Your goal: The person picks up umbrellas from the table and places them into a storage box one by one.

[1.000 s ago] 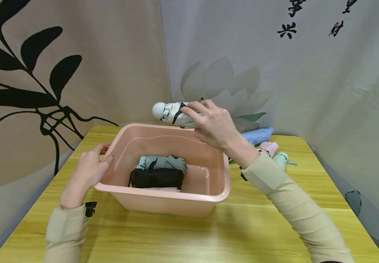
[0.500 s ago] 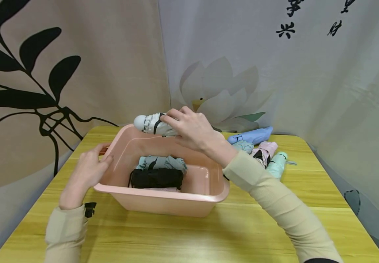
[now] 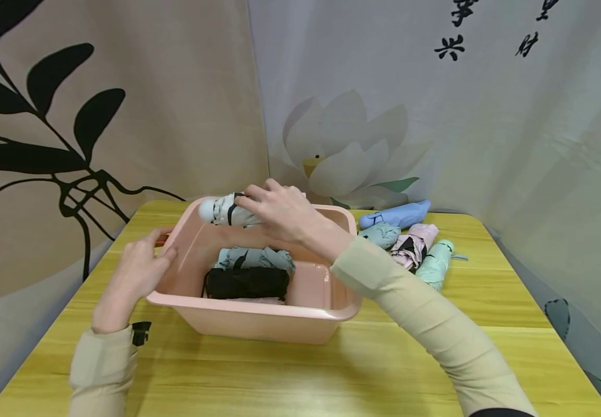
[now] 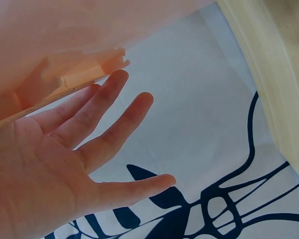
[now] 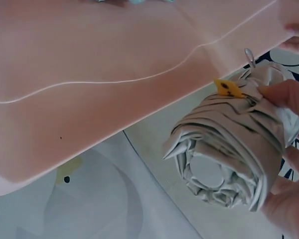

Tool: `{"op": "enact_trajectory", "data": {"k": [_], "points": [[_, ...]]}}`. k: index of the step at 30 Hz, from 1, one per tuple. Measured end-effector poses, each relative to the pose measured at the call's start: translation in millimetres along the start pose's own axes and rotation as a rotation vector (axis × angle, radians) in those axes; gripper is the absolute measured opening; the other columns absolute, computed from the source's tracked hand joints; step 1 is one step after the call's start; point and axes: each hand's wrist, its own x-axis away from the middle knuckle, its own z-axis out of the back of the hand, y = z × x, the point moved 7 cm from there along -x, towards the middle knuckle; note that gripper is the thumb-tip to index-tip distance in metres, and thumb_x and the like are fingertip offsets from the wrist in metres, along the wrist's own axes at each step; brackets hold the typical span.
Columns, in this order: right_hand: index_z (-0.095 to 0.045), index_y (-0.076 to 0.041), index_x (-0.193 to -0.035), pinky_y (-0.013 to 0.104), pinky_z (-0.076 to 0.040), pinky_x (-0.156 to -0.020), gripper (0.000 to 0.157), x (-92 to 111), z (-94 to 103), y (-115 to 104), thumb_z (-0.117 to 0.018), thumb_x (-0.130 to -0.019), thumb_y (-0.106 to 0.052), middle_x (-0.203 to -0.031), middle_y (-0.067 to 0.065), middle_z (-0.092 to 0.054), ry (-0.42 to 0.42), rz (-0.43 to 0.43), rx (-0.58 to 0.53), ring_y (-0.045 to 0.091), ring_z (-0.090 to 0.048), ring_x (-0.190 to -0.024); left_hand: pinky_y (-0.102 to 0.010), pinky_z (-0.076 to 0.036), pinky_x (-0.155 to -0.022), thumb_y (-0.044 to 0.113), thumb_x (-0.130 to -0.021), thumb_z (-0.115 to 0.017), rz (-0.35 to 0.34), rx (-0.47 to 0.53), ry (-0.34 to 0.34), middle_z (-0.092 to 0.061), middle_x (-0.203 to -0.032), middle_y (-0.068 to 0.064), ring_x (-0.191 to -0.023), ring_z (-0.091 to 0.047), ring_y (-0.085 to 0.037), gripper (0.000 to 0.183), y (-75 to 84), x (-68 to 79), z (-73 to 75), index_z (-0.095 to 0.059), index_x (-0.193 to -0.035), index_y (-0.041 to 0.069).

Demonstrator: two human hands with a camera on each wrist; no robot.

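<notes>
My right hand [image 3: 285, 213] grips a folded white umbrella [image 3: 227, 210] with a dark strap and a rounded white handle. It is held lengthwise over the back rim of a pink plastic basin [image 3: 259, 324]. In the right wrist view, the thumb and fingers wrap round the umbrella [image 5: 224, 134], and a small yellow tag [image 5: 229, 88] shows on its fabric. At the basin's left end, my left hand [image 3: 136, 263] touches the rim. Its fingers are spread and extended under the lip [image 4: 65, 82] in the left wrist view. Inside lie a grey-green folded umbrella [image 3: 256, 258] and a black one [image 3: 248, 282].
Something pale pink [image 3: 264, 300] shows under the black umbrella. On the wooden table [image 3: 384, 370], right of the basin, lie folded umbrellas: blue [image 3: 399, 215], light teal [image 3: 381, 234], pink with black [image 3: 416, 242] and mint green [image 3: 436, 265]. A printed curtain [image 3: 342, 116] hangs behind.
My right hand has moved left and down with the white umbrella, from behind and above the basin to over its back rim. The left hand has stayed at the basin's left end.
</notes>
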Motion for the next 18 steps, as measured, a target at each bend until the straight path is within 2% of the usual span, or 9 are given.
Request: {"op": "enact_trajectory", "data": {"k": [5, 12, 16, 18], "points": [[-0.052, -0.022, -0.125, 0.031, -0.05, -0.051, 0.035, -4.4, -5.3, -6.2, -0.05, -0.091, -0.018, -0.112, -0.002, -0.057, 0.011, 0.031, 0.009, 0.02, -0.055, -0.087, -0.056, -0.045, -0.081, 0.029, -0.095, -0.039, -0.004, 0.004, 0.0, -0.048, -0.127, -0.03, -0.107, -0.05, -0.047, 0.05, 0.0, -0.2, 0.0, -0.038, -0.135, -0.001], [-0.051, -0.022, -0.124, 0.029, -0.049, -0.051, 0.034, -8.9, -16.5, -9.8, -0.05, -0.092, -0.031, -0.11, -0.003, -0.057, -0.031, 0.021, -0.031, 0.019, -0.054, -0.084, -0.056, -0.045, -0.081, 0.029, -0.095, -0.039, 0.003, 0.006, -0.001, -0.049, -0.127, -0.029, -0.107, -0.051, -0.046, 0.05, -0.5, -0.2, 0.4, -0.038, -0.135, -0.001], [-0.051, -0.023, -0.125, 0.029, -0.05, -0.052, 0.049, -10.2, -24.6, -11.8, -0.046, -0.088, -0.055, -0.113, -0.003, -0.057, -0.054, 0.021, -0.03, 0.02, -0.055, -0.087, -0.056, -0.045, -0.081, 0.029, -0.095, -0.039, 0.005, 0.007, -0.003, -0.049, -0.127, -0.029, -0.108, -0.05, -0.047, 0.05, -0.5, -0.7, -0.3, -0.038, -0.136, 0.0], [-0.05, -0.023, -0.126, 0.03, -0.051, -0.054, 0.056, -10.8, -28.6, -13.4, -0.046, -0.085, -0.061, -0.118, -0.003, -0.056, -0.071, 0.027, -0.021, 0.02, -0.056, -0.09, -0.057, -0.044, -0.082, 0.029, -0.095, -0.039, 0.004, 0.004, 0.0, -0.049, -0.127, -0.029, -0.109, -0.049, -0.047, 0.049, -0.4, -1.0, -0.4, -0.039, -0.135, 0.0]]}}
